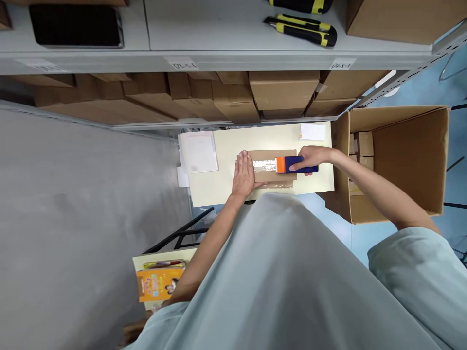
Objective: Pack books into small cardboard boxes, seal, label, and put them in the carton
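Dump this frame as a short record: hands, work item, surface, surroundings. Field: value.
left hand: left hand lies flat on the left end of the carton
right hand: right hand grips a blue-and-orange tape dispenser
work item: brown carton, shiny tape strip along its top between left hand and dispenser
surface: pale table; papers at left, white stack at upper right
shelf above: phone, yellow-and-black cutter
right of table: large open box with small boxes inside

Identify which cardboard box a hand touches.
The cardboard box on the cream tabletop: the left hand rests on its end. No hand is on the shelf boxes, large open box or small boxes inside.
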`<action>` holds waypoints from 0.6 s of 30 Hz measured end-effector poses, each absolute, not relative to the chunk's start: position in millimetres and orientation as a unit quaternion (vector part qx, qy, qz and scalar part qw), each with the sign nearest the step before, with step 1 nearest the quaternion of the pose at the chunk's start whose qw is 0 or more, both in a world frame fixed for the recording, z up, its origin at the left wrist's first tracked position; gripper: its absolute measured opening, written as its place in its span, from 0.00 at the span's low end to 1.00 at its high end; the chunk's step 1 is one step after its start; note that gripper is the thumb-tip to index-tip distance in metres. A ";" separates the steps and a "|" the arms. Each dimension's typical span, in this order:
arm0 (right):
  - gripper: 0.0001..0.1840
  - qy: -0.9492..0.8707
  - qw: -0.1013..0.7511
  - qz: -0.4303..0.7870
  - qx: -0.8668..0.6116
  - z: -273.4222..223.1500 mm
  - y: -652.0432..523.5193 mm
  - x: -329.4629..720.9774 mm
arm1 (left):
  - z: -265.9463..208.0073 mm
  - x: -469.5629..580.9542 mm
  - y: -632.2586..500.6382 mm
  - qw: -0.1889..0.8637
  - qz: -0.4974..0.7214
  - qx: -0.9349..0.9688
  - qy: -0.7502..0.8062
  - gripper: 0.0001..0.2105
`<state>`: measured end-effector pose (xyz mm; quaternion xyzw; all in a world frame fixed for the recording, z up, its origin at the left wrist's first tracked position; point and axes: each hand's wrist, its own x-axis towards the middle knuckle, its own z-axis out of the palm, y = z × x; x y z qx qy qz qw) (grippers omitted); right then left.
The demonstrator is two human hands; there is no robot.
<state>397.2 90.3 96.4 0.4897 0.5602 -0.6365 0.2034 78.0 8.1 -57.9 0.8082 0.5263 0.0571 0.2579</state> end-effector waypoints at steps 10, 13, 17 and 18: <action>0.42 0.530 0.204 -0.650 0.505 92.4 70.6 512.2 | -49.4 84.6 14.5 0.290 0.041 0.787 0.544 0.64; 0.40 0.531 0.214 -0.632 0.522 73.1 73.0 509.0 | -44.1 88.4 15.5 0.296 0.039 0.779 0.552 0.65; 0.33 0.561 0.250 -0.556 0.560 55.5 74.9 484.0 | -37.2 93.0 16.1 0.291 0.023 0.777 0.558 0.68; 0.31 0.578 0.261 -0.523 0.570 53.6 73.8 475.5 | -36.0 93.8 16.1 0.288 0.016 0.777 0.559 0.68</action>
